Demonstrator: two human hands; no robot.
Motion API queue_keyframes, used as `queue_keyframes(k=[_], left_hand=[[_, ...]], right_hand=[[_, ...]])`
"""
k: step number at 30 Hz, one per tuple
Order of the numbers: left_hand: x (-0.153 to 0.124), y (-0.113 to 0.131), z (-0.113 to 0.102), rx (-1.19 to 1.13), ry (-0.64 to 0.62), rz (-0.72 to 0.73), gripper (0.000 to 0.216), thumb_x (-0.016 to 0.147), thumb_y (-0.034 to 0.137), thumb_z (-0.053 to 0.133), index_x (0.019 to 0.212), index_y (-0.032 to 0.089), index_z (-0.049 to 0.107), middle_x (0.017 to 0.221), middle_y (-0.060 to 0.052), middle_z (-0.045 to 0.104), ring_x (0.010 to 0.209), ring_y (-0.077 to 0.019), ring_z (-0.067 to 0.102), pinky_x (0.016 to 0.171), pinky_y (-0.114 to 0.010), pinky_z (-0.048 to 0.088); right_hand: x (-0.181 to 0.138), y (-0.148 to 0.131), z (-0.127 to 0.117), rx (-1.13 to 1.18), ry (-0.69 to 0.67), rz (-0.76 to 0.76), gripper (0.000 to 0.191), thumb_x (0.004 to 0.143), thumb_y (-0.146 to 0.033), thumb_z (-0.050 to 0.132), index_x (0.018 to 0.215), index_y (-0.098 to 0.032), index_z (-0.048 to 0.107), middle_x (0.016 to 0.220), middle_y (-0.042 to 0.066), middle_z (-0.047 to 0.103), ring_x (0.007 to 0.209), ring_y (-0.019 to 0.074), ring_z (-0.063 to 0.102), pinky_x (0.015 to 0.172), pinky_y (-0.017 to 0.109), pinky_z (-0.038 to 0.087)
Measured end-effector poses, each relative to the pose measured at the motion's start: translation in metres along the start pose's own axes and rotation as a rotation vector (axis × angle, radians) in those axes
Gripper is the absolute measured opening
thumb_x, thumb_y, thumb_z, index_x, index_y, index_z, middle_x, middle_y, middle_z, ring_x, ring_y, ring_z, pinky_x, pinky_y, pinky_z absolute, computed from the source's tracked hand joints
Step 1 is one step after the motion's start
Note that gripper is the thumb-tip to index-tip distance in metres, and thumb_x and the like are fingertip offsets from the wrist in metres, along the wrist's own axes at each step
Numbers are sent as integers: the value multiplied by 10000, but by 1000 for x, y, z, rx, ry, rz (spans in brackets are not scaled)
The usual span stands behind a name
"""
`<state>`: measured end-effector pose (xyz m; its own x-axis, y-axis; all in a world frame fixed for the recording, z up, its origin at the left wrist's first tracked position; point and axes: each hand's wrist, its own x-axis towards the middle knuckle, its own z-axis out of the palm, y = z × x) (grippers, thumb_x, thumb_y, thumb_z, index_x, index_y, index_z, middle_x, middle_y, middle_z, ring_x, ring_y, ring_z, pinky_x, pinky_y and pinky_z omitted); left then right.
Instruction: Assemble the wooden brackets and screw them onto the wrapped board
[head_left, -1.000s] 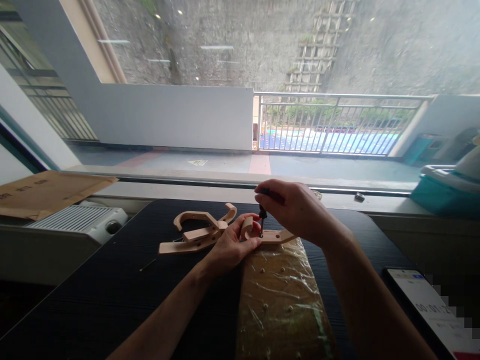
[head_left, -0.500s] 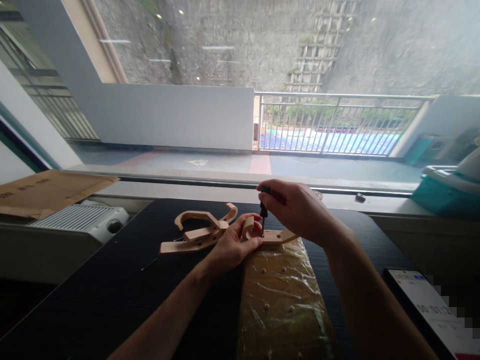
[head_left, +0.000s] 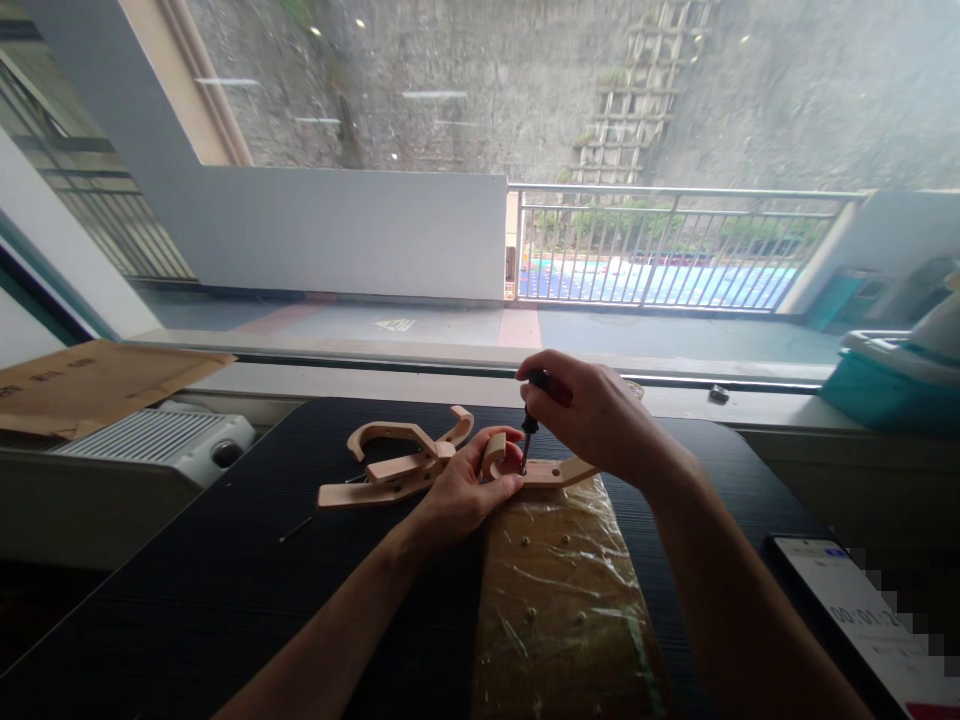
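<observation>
Right hand [head_left: 600,415] edged up — screwdriver [head_left: 528,428] leans more.

Dark bench [head_left: 225,580] by a window.
On it lie curved wooden pieces [head_left: 390,465], a plastic-wrapped board [head_left: 559,590] touching them, a thin screw [head_left: 295,530] left, a phone [head_left: 862,620] far right.
</observation>
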<state>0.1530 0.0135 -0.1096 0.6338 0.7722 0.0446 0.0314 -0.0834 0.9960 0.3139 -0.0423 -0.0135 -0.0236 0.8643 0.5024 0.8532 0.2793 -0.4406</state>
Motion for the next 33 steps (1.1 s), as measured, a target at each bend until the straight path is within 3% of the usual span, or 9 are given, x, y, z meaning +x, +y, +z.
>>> queue_keyframes(k=[6, 15, 23, 33], left_hand=[[0, 3, 2, 1, 19, -10, 451, 705, 237, 655, 1135, 232, 520, 947, -3, 596, 856, -136, 568, 835, -284, 443], [0, 0, 0, -13, -7, 19, 425, 718, 240, 655, 1121, 235, 521, 964, -6, 578, 913, -140, 558, 851, -270, 435], [1, 1, -1, -3, -8, -12, 484, 709, 254, 667, 1163, 237, 499, 962, -7, 601, 883, -144, 572, 858, -288, 443], [1, -5, 0, -23, 10, 16, 446, 716, 251, 665, 1140, 243, 528, 968, -8, 591, 927, -147, 565, 879, -294, 439]], right_hand=[[-2, -1, -1, 63, -55, -45, 236, 842, -300, 474, 1003, -231, 632, 662, -25, 579, 538, 75, 418, 533, 240, 302], [0, 2, -3, -36, -2, 10, 237, 851, -370, 475, 849, -189, 628, 588, -20, 532, 508, 84, 380, 497, 255, 255], [-3, -6, -6, -28, -81, -51, 254, 879, -330, 428, 963, -212, 636, 630, -17, 567, 536, 90, 417, 515, 248, 260], [0, 0, -2, -36, 15, 28, 263, 858, -410, 472, 816, -193, 615, 581, -22, 538, 508, 83, 392, 493, 250, 251]])
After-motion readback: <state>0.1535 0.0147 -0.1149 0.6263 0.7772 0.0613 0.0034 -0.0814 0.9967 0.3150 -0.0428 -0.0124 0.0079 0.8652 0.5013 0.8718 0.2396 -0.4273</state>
